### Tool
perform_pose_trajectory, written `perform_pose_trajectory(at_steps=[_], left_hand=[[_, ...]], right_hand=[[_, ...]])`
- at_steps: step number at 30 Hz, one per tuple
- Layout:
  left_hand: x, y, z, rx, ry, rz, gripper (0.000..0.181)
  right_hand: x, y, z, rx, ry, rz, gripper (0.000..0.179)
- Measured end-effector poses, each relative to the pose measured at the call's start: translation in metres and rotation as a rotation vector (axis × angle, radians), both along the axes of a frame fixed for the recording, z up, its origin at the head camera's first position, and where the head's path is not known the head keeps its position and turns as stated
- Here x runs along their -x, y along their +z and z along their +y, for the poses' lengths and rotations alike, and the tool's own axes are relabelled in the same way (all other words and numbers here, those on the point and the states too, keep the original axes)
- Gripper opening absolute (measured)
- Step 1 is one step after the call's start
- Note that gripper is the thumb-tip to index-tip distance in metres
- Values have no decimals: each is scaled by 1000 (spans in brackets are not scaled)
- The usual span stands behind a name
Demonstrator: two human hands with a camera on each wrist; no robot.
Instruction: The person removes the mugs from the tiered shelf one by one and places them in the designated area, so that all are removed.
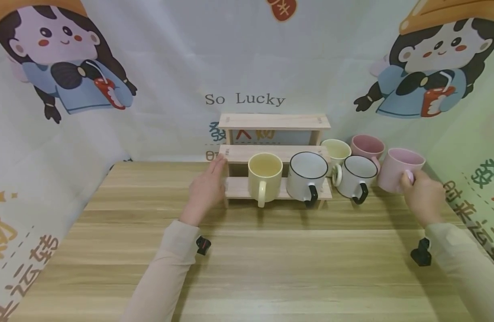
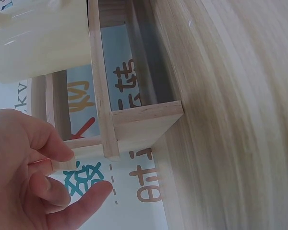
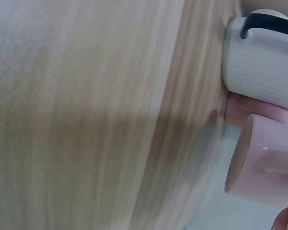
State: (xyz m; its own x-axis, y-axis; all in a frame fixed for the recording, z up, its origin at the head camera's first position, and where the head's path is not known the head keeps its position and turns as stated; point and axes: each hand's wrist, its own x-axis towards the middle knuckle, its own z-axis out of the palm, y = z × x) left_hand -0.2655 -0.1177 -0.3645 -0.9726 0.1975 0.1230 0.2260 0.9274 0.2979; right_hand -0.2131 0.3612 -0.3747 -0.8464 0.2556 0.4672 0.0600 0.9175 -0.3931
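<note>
My right hand (image 1: pixel 424 197) grips a light pink mug (image 1: pixel 400 170) by its handle. The mug's base shows clear of the table in the right wrist view. My left hand (image 1: pixel 206 188) holds the left end of a three-step wooden rack (image 1: pixel 274 121), with thumb and finger at the middle shelf's end in the left wrist view. A pale yellow mug (image 1: pixel 265 176) and a white mug with a black rim (image 1: pixel 307 176) stand on the lowest shelf, handles toward me.
Right of the rack stand another black-rimmed white mug (image 1: pixel 355 179), a cream mug (image 1: pixel 336 150) and a darker pink mug (image 1: pixel 368 145), close together. A printed cloth (image 1: pixel 170 89) hangs behind the wooden table (image 1: pixel 271 268).
</note>
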Motion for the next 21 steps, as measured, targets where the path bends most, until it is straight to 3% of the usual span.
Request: perform_pose_trajectory(at_steps=[6, 21], left_hand=[[1, 0, 0, -3, -6, 16, 74], [0, -3, -1, 3, -21, 61, 72]], right_hand=[[2, -4, 3, 8, 4, -72, 33], [0, -16, 4, -14, 52, -48, 32]])
